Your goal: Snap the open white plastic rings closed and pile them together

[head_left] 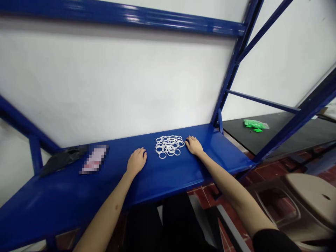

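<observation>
Several thin white rings [170,144] lie in a loose, overlapping heap on the blue tabletop [162,178]. To the left of the heap, my left hand [137,161] rests palm down on the surface, its fingers stretched forward and slightly bent, holding nothing. At the right edge of the heap lies my right hand [194,145], also palm down with fingers extended. Its fingertips are close to the outermost rings; whether they touch I cannot tell. The rings look like plastic, some with a small tab.
A black bag [63,159] and a pixelated pink item [95,159] are at the table's left. Blue metal posts and a crossbar [126,15] frame the white wall. On the right stand a black table [236,131] with green pieces in a clear bag [255,124], and a beige stool [309,196].
</observation>
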`<state>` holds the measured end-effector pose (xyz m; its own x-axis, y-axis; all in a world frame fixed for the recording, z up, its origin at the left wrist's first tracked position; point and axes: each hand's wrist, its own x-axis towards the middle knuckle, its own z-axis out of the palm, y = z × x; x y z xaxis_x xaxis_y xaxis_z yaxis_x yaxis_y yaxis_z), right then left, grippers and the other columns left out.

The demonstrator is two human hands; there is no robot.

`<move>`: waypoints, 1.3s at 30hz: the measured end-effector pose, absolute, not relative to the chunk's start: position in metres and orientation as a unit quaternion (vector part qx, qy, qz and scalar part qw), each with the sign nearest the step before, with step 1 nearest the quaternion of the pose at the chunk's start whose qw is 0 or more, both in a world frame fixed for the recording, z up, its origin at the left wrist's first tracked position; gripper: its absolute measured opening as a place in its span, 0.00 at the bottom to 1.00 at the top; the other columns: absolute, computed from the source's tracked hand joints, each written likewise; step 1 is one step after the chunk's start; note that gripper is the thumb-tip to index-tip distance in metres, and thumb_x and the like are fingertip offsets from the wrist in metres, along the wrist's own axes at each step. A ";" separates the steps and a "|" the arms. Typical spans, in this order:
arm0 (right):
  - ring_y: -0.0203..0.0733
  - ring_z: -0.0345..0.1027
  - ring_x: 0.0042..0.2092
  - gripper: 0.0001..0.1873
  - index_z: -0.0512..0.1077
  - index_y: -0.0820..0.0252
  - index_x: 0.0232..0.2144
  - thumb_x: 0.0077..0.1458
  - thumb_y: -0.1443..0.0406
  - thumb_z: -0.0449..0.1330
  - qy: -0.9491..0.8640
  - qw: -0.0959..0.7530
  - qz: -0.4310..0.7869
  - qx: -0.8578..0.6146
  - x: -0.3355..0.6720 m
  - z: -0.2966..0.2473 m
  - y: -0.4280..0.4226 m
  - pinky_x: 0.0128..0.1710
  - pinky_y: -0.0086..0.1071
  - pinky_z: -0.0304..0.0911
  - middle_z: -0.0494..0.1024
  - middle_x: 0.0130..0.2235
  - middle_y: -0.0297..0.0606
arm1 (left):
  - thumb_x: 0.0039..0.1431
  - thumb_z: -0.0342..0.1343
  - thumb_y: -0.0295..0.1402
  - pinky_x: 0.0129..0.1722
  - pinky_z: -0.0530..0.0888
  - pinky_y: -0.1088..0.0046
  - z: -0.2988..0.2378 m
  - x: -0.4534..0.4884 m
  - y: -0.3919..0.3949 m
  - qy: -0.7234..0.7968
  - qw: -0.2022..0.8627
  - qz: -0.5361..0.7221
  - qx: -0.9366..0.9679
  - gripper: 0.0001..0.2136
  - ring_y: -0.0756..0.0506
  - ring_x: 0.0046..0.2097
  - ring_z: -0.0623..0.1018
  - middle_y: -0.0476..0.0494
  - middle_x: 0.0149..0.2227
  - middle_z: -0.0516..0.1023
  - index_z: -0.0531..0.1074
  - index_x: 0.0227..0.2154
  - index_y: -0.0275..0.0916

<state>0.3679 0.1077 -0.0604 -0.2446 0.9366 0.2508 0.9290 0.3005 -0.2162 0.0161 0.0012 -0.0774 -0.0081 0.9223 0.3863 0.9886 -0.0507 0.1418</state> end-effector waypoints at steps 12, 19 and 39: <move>0.53 0.56 0.66 0.23 0.68 0.67 0.57 0.68 0.60 0.46 -0.784 0.158 0.008 -0.600 0.365 -0.056 0.103 0.66 0.43 0.45 0.65 0.64 0.53 | 0.66 0.41 0.33 0.60 0.69 0.58 -0.076 0.017 0.000 -0.678 0.088 -0.200 -0.702 0.18 0.38 0.60 0.72 0.37 0.57 0.76 0.74 0.50 0.38; 0.53 0.56 0.66 0.24 0.68 0.69 0.58 0.68 0.60 0.46 -0.785 0.157 0.012 -0.599 0.365 -0.054 0.102 0.66 0.42 0.45 0.65 0.65 0.54 | 0.66 0.42 0.33 0.59 0.69 0.58 -0.072 0.019 -0.002 -0.680 0.089 -0.203 -0.699 0.18 0.38 0.60 0.73 0.39 0.56 0.77 0.74 0.49 0.40; 0.58 0.60 0.57 0.19 0.71 0.66 0.49 0.67 0.61 0.47 -0.733 0.200 -0.008 -0.650 0.349 -0.044 0.118 0.56 0.48 0.57 0.71 0.53 0.57 | 0.68 0.44 0.44 0.51 0.68 0.57 -0.055 0.052 0.003 -0.561 0.100 -0.205 -0.796 0.19 0.37 0.49 0.74 0.36 0.48 0.77 0.72 0.51 0.39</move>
<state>0.3490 0.1180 -0.0439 -0.0747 0.9495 0.3047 0.9563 0.1549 -0.2482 0.0517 0.0029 -0.0553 0.2874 0.8516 0.4385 0.9337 -0.3512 0.0702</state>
